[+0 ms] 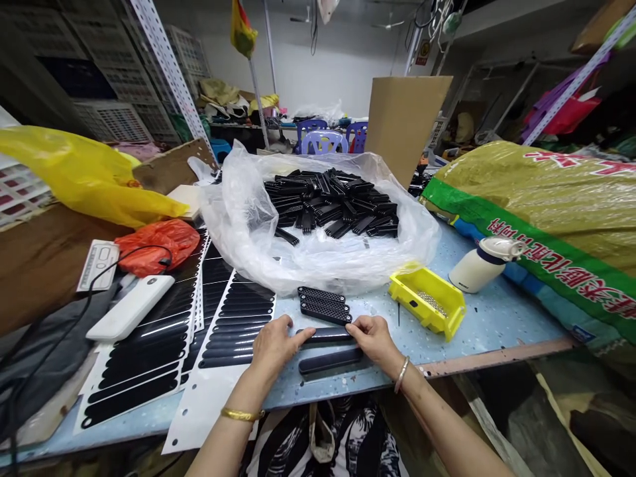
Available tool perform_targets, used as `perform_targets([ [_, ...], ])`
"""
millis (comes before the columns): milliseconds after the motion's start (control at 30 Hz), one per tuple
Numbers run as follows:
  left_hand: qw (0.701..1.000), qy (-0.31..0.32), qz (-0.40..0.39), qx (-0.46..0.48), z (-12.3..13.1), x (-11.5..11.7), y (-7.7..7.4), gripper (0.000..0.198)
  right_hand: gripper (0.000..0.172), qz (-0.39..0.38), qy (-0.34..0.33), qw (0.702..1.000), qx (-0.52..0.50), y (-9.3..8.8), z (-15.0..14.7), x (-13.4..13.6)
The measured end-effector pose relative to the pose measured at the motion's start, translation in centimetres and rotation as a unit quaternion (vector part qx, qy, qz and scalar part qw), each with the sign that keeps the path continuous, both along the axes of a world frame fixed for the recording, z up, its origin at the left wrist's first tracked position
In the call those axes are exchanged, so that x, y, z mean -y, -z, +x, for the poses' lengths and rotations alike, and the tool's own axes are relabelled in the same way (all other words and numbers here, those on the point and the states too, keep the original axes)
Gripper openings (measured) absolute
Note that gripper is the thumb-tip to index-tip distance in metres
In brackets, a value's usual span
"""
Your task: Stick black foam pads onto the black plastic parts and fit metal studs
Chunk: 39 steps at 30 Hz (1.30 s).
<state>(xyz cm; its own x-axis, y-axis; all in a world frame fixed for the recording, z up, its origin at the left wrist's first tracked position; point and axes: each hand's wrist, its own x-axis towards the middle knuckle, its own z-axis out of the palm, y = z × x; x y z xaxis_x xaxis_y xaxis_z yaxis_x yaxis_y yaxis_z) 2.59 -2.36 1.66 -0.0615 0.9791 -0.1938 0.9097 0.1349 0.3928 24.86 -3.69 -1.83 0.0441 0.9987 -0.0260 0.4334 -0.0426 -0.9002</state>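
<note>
1. **Held piece.** A long, narrow, glossy black bar [330,336] lies flat on the speckled light-blue worktop [501,334], spanning the space between the two hands, which meet it at opposite ends, presumably to keep it straight.
2. **Left hand.** The left hand [275,344] has its thumb stretched to the bar's left end and well apart from the half-curled fingers; it appears to steady the piece rather than grip it.
3. **Right hand.** The right hand [376,341] draws thumb and forefinger together in a close pinch on the bar's right end, apparently for fine control.
4. **Near side.** A matte dark elongated bar [330,362] lies just nearer the body than the fingers, roughly parallel to the held one.
5. **Far side.** A small group of black perforated bars [325,306] sits just beyond the fingers; farther on, a translucent plastic bag [318,268] contains a heap of similar black pieces [338,205], its sides probably keeping them together.
6. **Flanks.** White sheets bearing black rounded strips [237,324] lie left of the fingers, and a yellow plastic bin [438,324] of small shiny pieces [431,303] stands to their right, both seemingly within easy reach.
</note>
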Motion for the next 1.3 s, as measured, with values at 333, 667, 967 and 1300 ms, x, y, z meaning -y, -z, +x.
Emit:
perform_targets([
  [333, 0.948, -0.047, -0.071, 0.308, -0.3, 0.2, 1.4, 0.027, 0.023, -0.086, -0.022, 0.996, -0.023, -0.7, -0.2, -0.4],
  [667, 0.928, -0.099, -0.012, 0.359, -4.1, 2.3, -0.9, 0.031, 0.032, -0.013, -0.016, 0.999, 0.035, -4.1, 1.7, -0.5],
  [967, 0.962, -0.229, 0.145, -0.019, -14.9, 8.4, -1.3, 0.030, 0.022, 0.056, -0.283, 0.944, 0.158, -4.8, -2.9, 8.1],
  [1300, 0.938, -0.280, 0.112, 0.169, -14.4, 8.6, 1.8, 0.058, 0.020, 0.075, -0.248, 0.935, 0.241, -2.9, -6.0, 5.6],
])
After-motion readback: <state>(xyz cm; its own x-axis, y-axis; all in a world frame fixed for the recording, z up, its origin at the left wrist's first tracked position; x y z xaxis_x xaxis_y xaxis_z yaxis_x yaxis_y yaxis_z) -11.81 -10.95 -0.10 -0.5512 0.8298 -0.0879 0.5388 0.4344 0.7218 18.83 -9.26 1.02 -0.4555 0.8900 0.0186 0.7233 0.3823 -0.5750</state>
